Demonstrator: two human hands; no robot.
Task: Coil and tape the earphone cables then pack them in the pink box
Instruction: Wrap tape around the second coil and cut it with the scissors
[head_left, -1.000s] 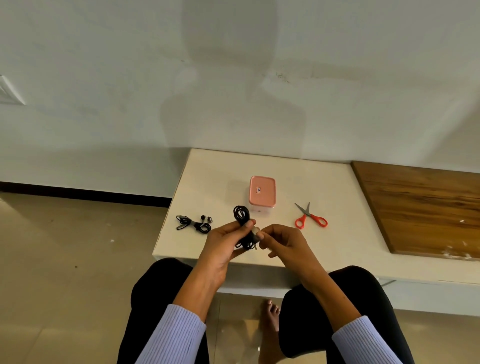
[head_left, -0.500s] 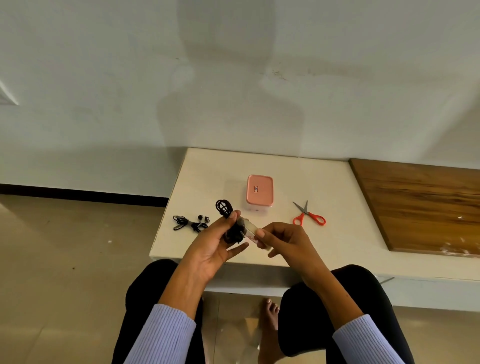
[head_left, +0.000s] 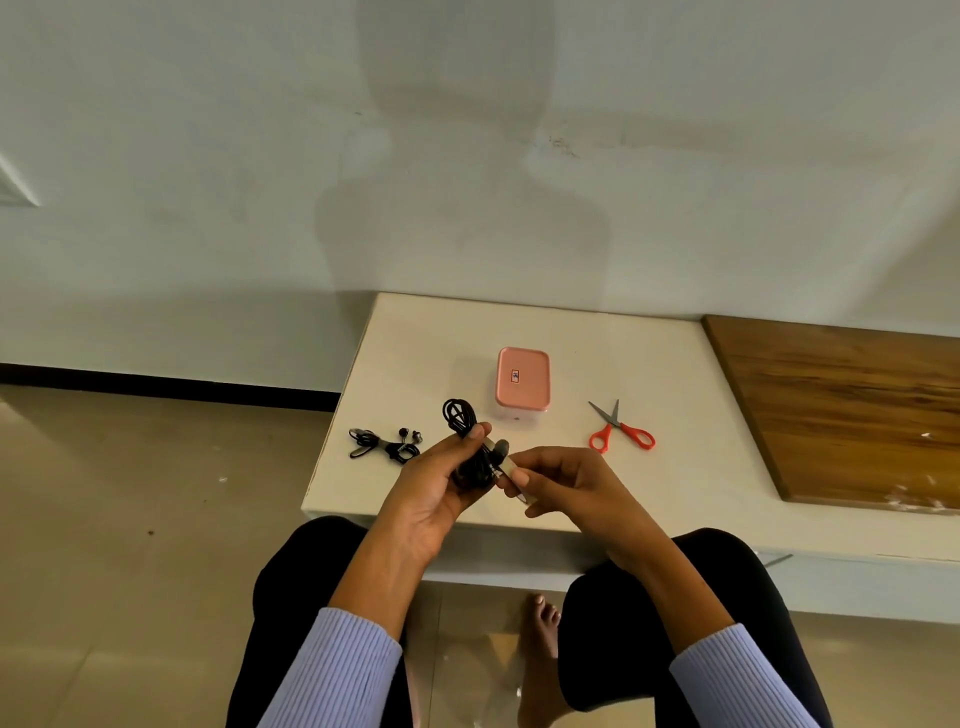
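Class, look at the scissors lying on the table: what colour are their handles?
Red-orange, on the small metal-bladed scissors; the head view shows them clearly.

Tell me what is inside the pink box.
That cannot be seen: the pink box sits on the white table with its lid on, covering the inside. One coiled earphone lies outside it, another is in the left hand.

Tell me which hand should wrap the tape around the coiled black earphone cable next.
The right hand: it pinches the clear tape strip beside the coiled black earphone cable, which the left hand grips.
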